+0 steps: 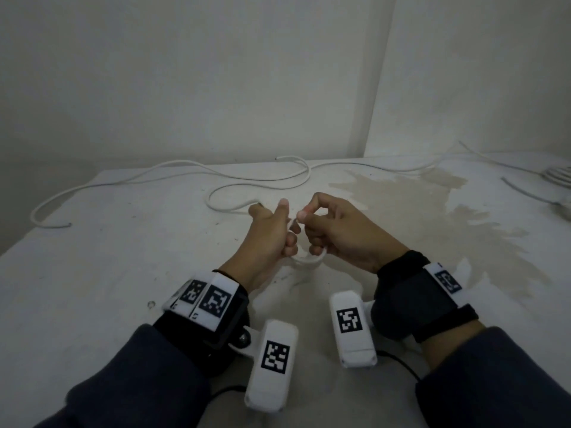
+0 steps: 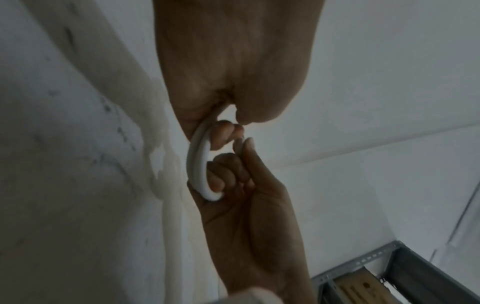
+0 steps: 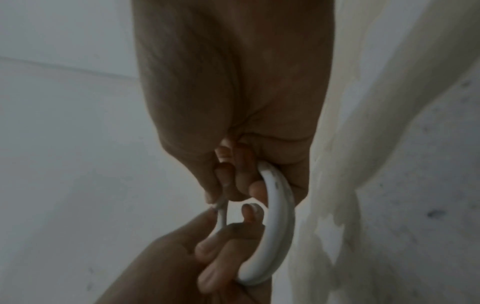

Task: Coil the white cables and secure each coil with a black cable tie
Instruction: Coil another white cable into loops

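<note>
I am looking down on a scuffed white desk (image 1: 129, 273) set against plain pale walls, with a beige stain spread over its right half. Just above the desk's middle I hold a small coil of white round cable (image 1: 306, 257) between my two hands. My left hand (image 1: 265, 239) has its fingers curled round the coil's left side, thumb pointing up. My right hand (image 1: 340, 230) hooks its lower fingers through the coil's right side while thumb and forefinger pinch a thin white strand at the top. In the left wrist view the coil (image 2: 198, 162) shows as stacked white loops clamped by both sets of fingers; the right wrist view is dim and soft, so I can only guess that the strand is the same cable's free run. From the hands the loose white cable (image 1: 173, 176) snakes back and left across the desk. Another coiled white cable (image 1: 557, 177) lies at the far right edge.
</note>
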The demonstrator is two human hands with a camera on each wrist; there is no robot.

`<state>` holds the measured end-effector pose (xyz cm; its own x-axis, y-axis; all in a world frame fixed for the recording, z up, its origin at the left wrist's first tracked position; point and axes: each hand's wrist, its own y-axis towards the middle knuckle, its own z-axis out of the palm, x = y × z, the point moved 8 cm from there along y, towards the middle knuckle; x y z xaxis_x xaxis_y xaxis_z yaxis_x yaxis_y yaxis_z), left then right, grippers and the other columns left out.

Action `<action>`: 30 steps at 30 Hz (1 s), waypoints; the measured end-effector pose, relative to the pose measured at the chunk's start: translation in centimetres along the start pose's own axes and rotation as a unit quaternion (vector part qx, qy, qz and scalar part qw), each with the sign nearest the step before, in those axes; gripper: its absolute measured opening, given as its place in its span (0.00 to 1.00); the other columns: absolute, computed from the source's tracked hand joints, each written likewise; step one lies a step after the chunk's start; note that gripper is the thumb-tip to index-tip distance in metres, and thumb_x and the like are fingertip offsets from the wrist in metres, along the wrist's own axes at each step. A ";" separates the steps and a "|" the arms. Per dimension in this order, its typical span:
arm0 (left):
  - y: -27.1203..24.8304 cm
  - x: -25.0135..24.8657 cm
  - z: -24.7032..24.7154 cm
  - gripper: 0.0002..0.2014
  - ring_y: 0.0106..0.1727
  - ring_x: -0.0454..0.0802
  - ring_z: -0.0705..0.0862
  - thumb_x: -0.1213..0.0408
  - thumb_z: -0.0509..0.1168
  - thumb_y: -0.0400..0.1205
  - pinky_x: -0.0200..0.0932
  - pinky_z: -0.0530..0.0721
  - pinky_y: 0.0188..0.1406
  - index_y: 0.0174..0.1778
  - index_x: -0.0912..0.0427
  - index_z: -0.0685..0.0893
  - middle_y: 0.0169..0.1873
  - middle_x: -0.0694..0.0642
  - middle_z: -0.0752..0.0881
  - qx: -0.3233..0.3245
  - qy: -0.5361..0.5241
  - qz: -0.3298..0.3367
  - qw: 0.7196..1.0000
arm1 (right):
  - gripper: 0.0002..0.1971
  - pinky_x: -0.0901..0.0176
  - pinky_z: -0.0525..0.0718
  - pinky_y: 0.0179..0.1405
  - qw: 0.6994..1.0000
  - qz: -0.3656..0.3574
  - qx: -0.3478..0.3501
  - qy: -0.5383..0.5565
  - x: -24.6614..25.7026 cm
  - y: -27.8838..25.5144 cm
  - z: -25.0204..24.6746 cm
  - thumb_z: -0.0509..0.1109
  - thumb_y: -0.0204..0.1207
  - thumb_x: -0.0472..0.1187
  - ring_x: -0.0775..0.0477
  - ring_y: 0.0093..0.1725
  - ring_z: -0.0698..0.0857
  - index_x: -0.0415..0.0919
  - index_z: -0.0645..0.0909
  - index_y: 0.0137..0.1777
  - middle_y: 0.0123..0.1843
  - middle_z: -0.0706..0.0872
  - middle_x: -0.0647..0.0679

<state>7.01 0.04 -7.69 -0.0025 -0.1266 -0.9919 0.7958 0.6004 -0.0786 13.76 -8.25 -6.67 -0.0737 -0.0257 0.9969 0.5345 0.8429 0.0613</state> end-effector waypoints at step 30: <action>0.1 -0.5 -0.1 0.10 0.30 0.48 0.87 0.68 0.60 0.85 0.41 0.89 0.36 0.58 0.68 0.83 0.33 0.58 0.90 0.065 -0.171 0.025 0.983 | 0.08 0.66 0.71 0.20 0.990 -0.002 -0.078 0.120 0.6 0.0 -1.8 0.64 0.81 0.30 0.54 0.21 0.64 0.35 0.82 0.41 0.21 0.68 0.51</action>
<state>7.07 0.25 -7.20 0.2248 -0.3705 -0.9012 0.8605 0.5094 0.0051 15.23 -9.20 -5.97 0.1167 -0.1708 0.9784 0.6588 0.7505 0.0525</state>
